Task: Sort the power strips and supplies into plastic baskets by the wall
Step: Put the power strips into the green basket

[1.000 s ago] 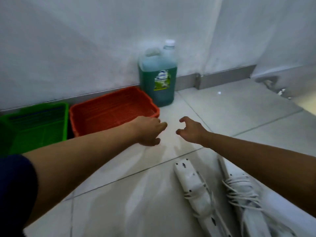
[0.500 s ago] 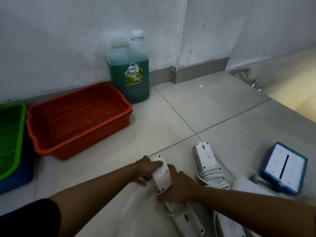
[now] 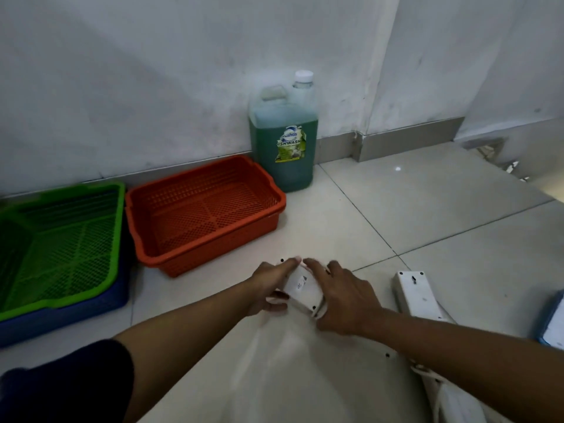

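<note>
Fingers [image 3: 317, 267] of our right hand [image 3: 345, 300] lie spread over the top and right side of the white power strip [image 3: 300, 286]; the left hand [image 3: 268, 285] clamps the strip's left edge, thumb along the top and fingers curled beneath; both hands are closed on this one strip, which sits just in front of the orange basket [image 3: 204, 212]; whether it rests on the floor or is lifted clear we cannot tell. A small mark is printed on the strip's upper face; it is too blurred to read.

A second power strip [image 3: 416, 293] lies on the floor to the right, its back upward with a keyhole mounting slot showing; white cord [image 3: 427, 372] lies near our right forearm. A blue-edged object [image 3: 552, 322] is cut off at the right border.

Against the wall stands a jug of green liquid [image 3: 282, 138] with a white cap; its label reads "ISHWASH" under a partly legible brand name. The orange basket sits just left of the jug; a green basket [image 3: 61, 239] is nested in a blue basket [image 3: 61, 312] beside it.

The floor [image 3: 427, 209] is pale glossy tile with dark grout lines; the wall [image 3: 152, 71] is white and scuffed, with a grey skirting strip at its base.
</note>
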